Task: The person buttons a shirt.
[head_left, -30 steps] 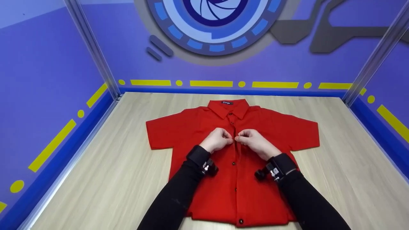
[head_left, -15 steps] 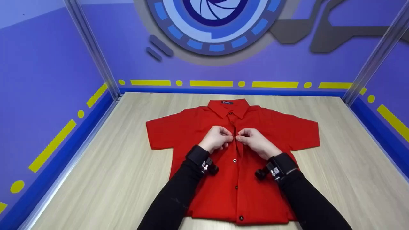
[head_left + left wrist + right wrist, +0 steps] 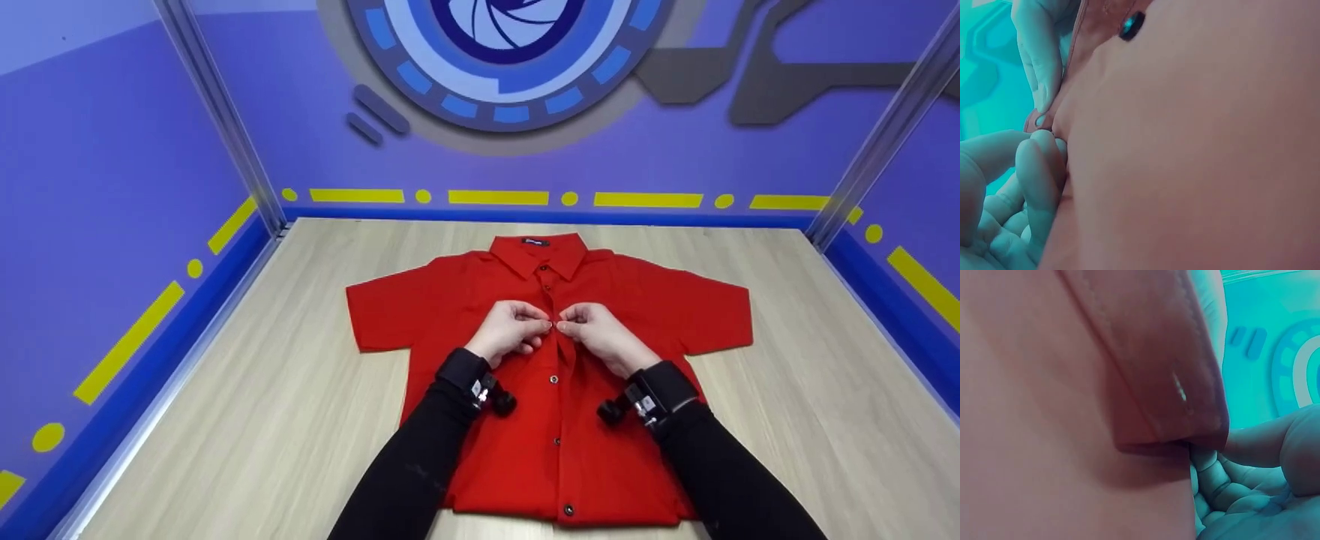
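Note:
A red short-sleeved shirt (image 3: pixel 499 442) lies front up, collar toward the back wall. At its chest, my left hand (image 3: pixel 508 331) pinches the front edge with thumb and forefinger. My right hand (image 3: pixel 606 336) pinches the opposite edge, fingertips almost meeting the left ones. The left wrist view shows a buttonhole (image 3: pixel 1040 120) right between both hands' fingertips, and a dark button (image 3: pixel 1131 25) farther along the cloth. Seen from the right wrist, the stitched placket (image 3: pixel 1157 343) has a slit buttonhole (image 3: pixel 1180 388), and the right fingers grip its edge, partly hidden behind the fabric.
Below the hands the placket gapes a little, with dark buttons, one of them a lower button (image 3: pixel 568 510) near the hem. The shirt lies on a wood-grain table (image 3: pixel 300 390) enclosed by blue-purple panels (image 3: pixel 97 195). Cameras on black straps sit at both wrists.
My left fingertips have shifted slightly right, up to the right hand's fingertips, narrowing the gap between them. The right hand has barely moved, and both keep pinching the shirt front.

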The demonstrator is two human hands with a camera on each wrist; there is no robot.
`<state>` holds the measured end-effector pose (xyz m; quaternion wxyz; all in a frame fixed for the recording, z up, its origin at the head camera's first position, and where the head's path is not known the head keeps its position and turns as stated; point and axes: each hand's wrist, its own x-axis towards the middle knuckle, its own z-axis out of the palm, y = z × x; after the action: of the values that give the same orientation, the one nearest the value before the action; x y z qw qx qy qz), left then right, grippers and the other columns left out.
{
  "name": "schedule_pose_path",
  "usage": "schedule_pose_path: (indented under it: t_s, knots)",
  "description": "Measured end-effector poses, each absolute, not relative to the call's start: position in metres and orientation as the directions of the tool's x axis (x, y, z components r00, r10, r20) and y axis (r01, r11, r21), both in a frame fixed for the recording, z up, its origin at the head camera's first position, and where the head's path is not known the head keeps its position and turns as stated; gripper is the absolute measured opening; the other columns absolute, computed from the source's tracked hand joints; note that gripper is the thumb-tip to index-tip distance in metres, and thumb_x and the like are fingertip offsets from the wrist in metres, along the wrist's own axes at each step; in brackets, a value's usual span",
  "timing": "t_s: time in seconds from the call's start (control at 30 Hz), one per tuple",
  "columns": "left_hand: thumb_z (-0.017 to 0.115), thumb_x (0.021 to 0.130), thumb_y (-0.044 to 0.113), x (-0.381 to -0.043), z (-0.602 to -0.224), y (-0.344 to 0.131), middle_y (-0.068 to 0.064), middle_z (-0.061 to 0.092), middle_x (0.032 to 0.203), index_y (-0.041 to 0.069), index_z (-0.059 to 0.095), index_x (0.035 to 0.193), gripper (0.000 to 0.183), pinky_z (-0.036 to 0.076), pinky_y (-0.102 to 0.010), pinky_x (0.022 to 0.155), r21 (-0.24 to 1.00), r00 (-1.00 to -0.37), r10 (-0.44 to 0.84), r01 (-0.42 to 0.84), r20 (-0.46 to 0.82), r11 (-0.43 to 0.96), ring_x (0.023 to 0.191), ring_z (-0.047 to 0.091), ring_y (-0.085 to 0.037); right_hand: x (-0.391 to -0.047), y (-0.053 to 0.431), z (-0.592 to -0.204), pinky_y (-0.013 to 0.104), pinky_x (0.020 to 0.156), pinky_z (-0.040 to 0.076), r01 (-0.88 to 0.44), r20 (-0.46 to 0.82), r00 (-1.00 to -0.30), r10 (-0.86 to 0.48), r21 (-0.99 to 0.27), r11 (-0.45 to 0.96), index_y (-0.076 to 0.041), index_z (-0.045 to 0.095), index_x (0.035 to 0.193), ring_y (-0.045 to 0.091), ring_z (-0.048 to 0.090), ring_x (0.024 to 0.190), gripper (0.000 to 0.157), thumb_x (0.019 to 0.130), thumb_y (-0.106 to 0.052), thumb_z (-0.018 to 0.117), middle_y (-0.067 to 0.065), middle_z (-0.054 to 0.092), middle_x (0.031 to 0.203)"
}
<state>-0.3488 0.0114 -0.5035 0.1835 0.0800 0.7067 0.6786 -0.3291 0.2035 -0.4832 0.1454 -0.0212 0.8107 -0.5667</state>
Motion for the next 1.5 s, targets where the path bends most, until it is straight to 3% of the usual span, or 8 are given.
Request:
schedule_pose_path:
  t_s: [0.47, 0.9, 1.5]
  knots:
    - [0.069, 0.09, 0.014, -0.3509, -0.5038, 0.0052, -0.008, 0.07, 0.089, 0.006, 0.07, 0.105, 0.017, 0.053, -0.022, 0.054, 0.984, -0.893, 0.415, -0.152, -0.175, 0.089, 0.064, 0.063, -0.013, -0.3283, 0.2036, -0.4832, 0.026, 0.079, 0.047, 0.142, -0.213, -0.958, -0.191, -0.933, 0.329, -0.001, 0.063, 0.112, 0.018, 0.057, 0.088, 0.022, 0.095, -0.016, 0.061, 0.008, 0.061, 0.104]
    - [0.068, 0.09, 0.016, -0.353, -0.5052, 0.0028, -0.007, 0.07, 0.088, 0.009, 0.071, 0.104, 0.015, 0.049, -0.021, 0.05, 0.987, -0.881, 0.447, -0.121, -0.157, 0.108, 0.065, 0.062, -0.013, -0.3284, 0.2023, -0.4853, 0.026, 0.08, 0.048, 0.156, -0.227, -0.957, -0.179, -0.928, 0.339, -0.002, 0.065, 0.113, 0.018, 0.057, 0.09, 0.024, 0.095, -0.017, 0.062, 0.008, 0.062, 0.106]
    - [0.072, 0.087, 0.013, -0.3543, -0.5045, 0.0027, -0.007, 0.072, 0.084, 0.009, 0.072, 0.103, 0.016, 0.046, -0.02, 0.047, 0.986, -0.879, 0.448, -0.121, -0.161, 0.116, 0.064, 0.064, -0.013, -0.3282, 0.2062, -0.4839, 0.027, 0.08, 0.049, 0.144, -0.203, -0.962, -0.181, -0.944, 0.297, -0.004, 0.068, 0.11, 0.02, 0.058, 0.088, 0.023, 0.096, -0.02, 0.06, 0.007, 0.064, 0.1]
